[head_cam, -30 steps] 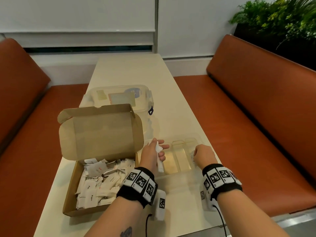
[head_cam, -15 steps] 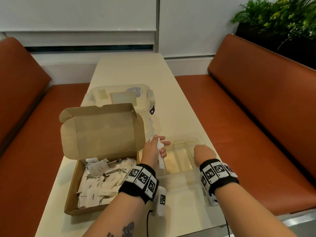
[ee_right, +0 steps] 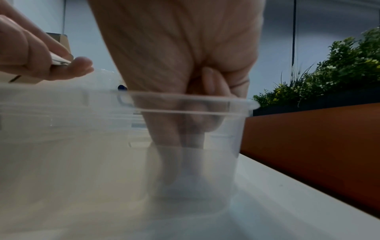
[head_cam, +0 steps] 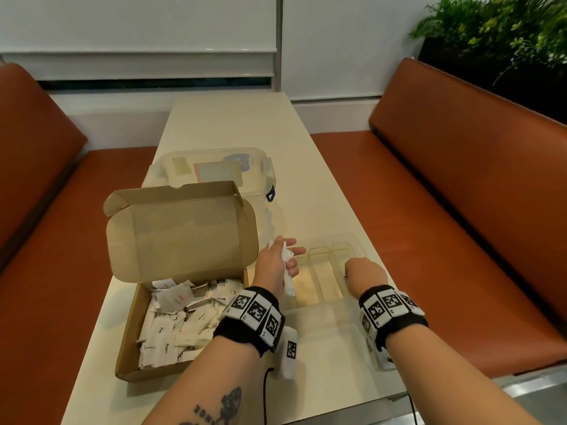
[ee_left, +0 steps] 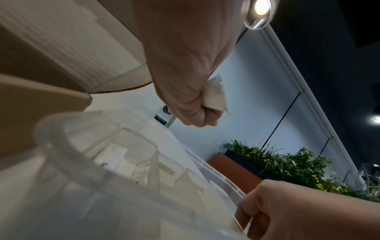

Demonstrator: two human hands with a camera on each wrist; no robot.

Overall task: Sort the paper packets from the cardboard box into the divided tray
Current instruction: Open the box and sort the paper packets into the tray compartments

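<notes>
Holding a few packets point(head_cam: 287, 273) bunched in my left hand point(head_cam: 273, 265), above the tray point(head_cam: 352, 240) at its 9 o'clock edge. My right hand point(head_cam: 365, 273) dips curled into a compartment at 3 o'clock; contents unclear. Packets seem light and crushable: pinch flat faces.

The left hand point(ee_left: 185, 65) fills the upper middle, its fingers curled round a crumpled white paper packet point(ee_left: 214, 95) that juts from the fist. Below it lies the clear divided tray point(ee_left: 144, 155), blurred at the near rim. The right hand point(ee_left: 298, 209) grips the tray's edge at lower right. The cardboard box point(ee_left: 51, 56) stands at left; green plants point(ee_left: 287, 164) behind.
</notes>
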